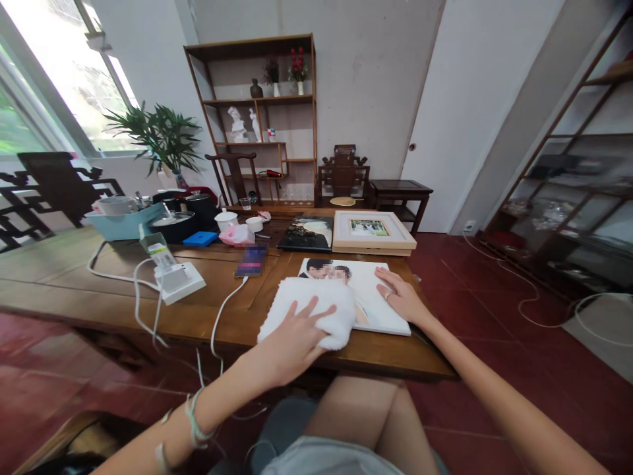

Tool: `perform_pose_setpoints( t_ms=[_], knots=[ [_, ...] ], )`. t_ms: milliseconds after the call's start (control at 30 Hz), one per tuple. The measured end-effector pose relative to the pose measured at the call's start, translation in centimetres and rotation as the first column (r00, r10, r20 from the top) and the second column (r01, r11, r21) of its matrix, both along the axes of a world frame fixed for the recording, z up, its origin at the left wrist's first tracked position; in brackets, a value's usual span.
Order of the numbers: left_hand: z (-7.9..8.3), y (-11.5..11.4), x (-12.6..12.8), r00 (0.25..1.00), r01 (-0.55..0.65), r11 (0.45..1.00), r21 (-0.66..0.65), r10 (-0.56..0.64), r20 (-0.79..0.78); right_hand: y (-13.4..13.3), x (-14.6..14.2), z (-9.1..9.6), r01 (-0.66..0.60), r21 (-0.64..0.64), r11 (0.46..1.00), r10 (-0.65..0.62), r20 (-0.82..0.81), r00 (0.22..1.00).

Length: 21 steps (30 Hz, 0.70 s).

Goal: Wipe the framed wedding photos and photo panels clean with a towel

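Observation:
My left hand [304, 336] lies on a fluffy white towel [287, 303], its fingers spread over the fabric. The towel covers the left part of a white photo panel [368, 290] printed with two people. On the panel's right side rests my right hand [403, 298], fingers stretched out flat and a ring on one of them. The panel lies flat near the front edge of the wooden table [237, 316]. Behind it are a dark photo panel [306, 234] and a light-framed picture [370, 227] stacked on another frame.
Left of the towel lie a phone [251, 260] on a charging cable and a white power strip [180, 280] with loose cords. Farther back stand a pink tissue pack [237, 234], a blue box [200, 238], a white lidded cup [226, 220] and a light-blue basin [123, 224].

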State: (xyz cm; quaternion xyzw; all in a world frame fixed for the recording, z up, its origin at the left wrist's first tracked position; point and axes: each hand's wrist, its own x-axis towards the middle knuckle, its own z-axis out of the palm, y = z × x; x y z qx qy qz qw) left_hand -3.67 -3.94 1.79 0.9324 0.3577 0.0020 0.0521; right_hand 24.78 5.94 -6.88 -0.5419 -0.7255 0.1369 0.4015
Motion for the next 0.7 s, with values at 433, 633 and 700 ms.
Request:
perform_pose_setpoints(
  t_ms=[433, 633, 700],
  knots=[
    [0.6, 4.4, 3.7, 1.000, 0.012, 0.998, -0.066, -0.013, -0.020, 0.1, 0.1, -0.3, -0.020, 0.024, 1.000, 0.021, -0.021, 1.000],
    [0.7, 12.5, 5.3, 0.993, -0.094, 0.995, -0.033, 0.091, -0.080, 0.1, 0.0, -0.2, -0.029, 0.020, 0.999, 0.030, -0.031, 0.999],
    [0.6, 13.8, 5.4, 0.992, -0.101, 0.995, -0.008, 0.100, -0.076, 0.0, 0.0, -0.1, -0.036, 0.022, 0.999, 0.037, -0.043, 0.998]
  ],
)
